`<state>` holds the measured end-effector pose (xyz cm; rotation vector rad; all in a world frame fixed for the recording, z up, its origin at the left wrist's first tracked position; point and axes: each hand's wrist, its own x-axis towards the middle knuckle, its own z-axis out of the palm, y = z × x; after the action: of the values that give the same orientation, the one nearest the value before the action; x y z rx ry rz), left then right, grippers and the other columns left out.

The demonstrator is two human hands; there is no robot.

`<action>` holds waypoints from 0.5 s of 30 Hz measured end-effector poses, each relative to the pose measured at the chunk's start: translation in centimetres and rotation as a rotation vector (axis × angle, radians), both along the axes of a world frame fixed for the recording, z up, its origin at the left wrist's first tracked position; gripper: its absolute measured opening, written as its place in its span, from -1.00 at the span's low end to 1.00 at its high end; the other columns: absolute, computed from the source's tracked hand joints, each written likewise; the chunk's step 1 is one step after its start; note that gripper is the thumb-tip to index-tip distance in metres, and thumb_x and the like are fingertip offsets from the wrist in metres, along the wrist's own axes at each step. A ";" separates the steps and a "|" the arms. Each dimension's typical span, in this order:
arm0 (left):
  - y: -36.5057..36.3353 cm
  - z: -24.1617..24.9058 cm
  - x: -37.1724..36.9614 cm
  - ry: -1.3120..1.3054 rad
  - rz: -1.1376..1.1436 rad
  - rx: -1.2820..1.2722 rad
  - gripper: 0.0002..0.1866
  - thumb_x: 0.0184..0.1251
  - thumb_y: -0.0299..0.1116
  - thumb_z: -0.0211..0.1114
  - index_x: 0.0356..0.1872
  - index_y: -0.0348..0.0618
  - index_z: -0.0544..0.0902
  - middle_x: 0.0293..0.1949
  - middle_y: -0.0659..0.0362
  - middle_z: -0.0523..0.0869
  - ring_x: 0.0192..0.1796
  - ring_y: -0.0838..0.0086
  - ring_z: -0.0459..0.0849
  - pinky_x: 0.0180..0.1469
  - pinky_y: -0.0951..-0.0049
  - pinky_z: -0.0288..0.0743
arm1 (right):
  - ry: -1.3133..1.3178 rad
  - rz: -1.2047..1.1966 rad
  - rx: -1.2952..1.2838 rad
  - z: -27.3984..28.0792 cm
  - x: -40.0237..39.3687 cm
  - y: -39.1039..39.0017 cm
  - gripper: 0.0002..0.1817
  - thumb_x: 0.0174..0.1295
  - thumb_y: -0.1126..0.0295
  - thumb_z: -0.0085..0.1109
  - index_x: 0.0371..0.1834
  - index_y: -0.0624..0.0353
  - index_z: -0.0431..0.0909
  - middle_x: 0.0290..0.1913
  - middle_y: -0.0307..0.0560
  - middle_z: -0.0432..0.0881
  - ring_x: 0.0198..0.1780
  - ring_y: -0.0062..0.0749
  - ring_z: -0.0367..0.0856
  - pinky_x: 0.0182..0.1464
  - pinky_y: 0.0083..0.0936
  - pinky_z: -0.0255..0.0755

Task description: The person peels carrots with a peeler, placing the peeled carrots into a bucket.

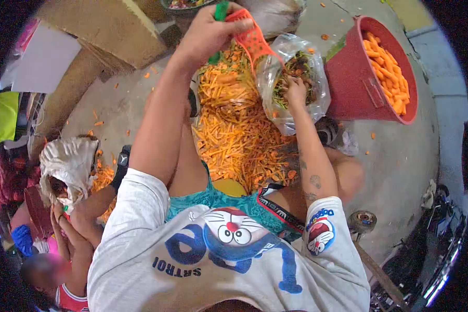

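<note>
Left grip (208, 31) is closed around an orange perforated plastic scoop (250, 36) with a green handle (221, 10), tilted down toward the mouth of a clear plastic bag (296, 83). Right grip (295, 89) pinches the bag's near edge, fingers curled over the rim, holding it open just beside the scoop's tip. From where I watch, the bag looks crinkled and glossy, sitting on the floor between the carrot pile (236, 130) and a red bucket (359, 78). It holds a dark mix of green and orange shreds, possibly chopped vegetables, though the glare on the film keeps me from telling more. The scoop's handle is mostly covered by the fingers. Carrot sticks lie thin, straight and bright orange, heaped loose on the grey concrete floor (411, 156); thicker cut pieces fill the tipped bucket. At lower left another person's hands (70, 218) hold a pale crumpled bag (67, 164), its contents hidden
</note>
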<state>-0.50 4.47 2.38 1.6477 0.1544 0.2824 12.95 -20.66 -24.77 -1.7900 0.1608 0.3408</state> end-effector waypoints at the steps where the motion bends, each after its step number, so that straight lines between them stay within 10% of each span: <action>1: 0.9 0.1 0.0 0.019 0.050 -0.089 -0.84 0.36 -0.30 0.44 -0.13 -0.10 0.73 -0.39 0.36 0.71 -0.43 0.71 0.57 -0.41 0.62 0.39 | 0.012 0.020 -0.023 -0.6 -0.5 0.0 -0.67 0.38 0.20 0.28 -0.01 0.25 0.68 -0.24 -0.06 0.76 -0.24 -0.41 0.71 -0.15 -0.42 0.54; 9: 5.6 1.9 -2.9 -0.133 0.145 0.204 -0.87 0.46 -0.39 0.36 -0.24 -0.21 0.60 -0.44 0.28 0.62 -0.38 0.57 0.57 -0.29 0.45 0.45 | -0.475 0.370 -0.137 5.6 -4.2 6.1 -0.74 0.36 0.29 0.27 -0.06 0.25 0.70 -0.18 0.05 0.79 -0.17 -0.19 0.75 -0.04 -0.36 0.56; 15: 6.9 2.8 -3.9 0.152 0.280 0.374 -0.92 0.45 -0.51 0.31 -0.24 -0.26 0.58 -0.43 0.27 0.60 -0.34 0.60 0.52 -0.25 0.47 0.43 | -0.607 0.816 -0.299 -3.4 -1.0 17.0 -0.76 0.30 0.31 0.30 -0.17 0.30 0.71 -0.18 0.19 0.76 -0.13 -0.01 0.76 -0.02 -0.18 0.59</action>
<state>-4.36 11.41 5.16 2.0215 0.4723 0.4170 11.93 -3.68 -28.13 -2.1105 -1.0146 0.3328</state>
